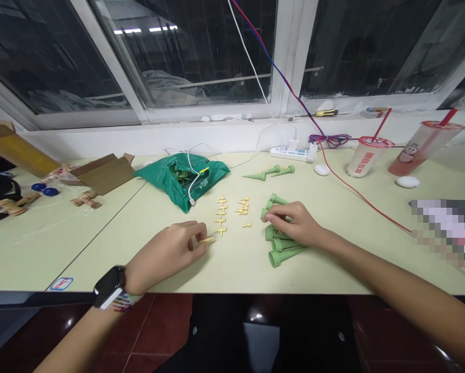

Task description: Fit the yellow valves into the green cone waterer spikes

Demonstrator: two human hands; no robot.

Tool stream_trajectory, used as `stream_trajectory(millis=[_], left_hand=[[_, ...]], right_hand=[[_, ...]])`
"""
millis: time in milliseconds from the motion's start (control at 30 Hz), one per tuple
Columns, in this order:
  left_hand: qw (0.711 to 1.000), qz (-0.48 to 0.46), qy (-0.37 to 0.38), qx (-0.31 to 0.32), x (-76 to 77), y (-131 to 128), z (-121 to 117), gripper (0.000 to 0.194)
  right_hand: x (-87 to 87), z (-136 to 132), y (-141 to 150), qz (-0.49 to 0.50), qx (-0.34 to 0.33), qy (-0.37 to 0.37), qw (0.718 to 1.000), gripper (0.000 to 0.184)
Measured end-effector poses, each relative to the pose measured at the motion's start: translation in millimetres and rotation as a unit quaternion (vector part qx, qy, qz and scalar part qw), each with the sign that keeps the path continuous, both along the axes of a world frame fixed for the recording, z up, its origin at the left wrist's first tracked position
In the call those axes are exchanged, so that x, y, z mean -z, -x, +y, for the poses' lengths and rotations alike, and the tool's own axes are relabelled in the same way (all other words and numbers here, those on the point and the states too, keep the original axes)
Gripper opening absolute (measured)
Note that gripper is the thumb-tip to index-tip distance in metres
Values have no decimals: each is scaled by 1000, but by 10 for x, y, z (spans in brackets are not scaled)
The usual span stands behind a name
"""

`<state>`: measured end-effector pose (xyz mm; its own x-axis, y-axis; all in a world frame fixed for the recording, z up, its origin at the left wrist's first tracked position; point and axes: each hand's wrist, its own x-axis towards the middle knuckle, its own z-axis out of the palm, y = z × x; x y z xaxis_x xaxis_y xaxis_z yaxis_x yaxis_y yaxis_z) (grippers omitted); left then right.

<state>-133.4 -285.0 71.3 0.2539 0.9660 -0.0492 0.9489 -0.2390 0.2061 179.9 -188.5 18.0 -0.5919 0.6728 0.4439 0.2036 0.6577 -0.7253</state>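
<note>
On the cream worktop (100,248), a green plastic bag (213,178) holds tangled green contents. Green plastic spikes (282,243) lie bunched under the right hand (294,224), its grip closed over them, with a few loose spikes (269,173) set apart beyond. Yellow fittings (220,217) lie in rough rows, and the left hand (166,254) pinches a lone fitting (207,240).
</note>
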Motion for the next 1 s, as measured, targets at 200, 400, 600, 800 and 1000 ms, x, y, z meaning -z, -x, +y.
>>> stream_trajectory(millis=[200,400,600,800,1000], left_hand=[[976,213,40,-21,-140,-299,-50,22],[966,251,64,1,-30,-584,127,26],[972,233,30,-28,-70,-541,146,61],[984,161,-70,12,6,-164,-84,39],[986,85,-130,56,348,-169,-176,24]], right_hand=[[32,-11,5,-8,4,-11,1000,25],[57,-3,6,-10,1,-20,1000,24],[10,-2,12,7,-2,-28,1000,26],[0,-10,28,18,0,-38,999,26],[11,38,23,11,10,-34,999,27]])
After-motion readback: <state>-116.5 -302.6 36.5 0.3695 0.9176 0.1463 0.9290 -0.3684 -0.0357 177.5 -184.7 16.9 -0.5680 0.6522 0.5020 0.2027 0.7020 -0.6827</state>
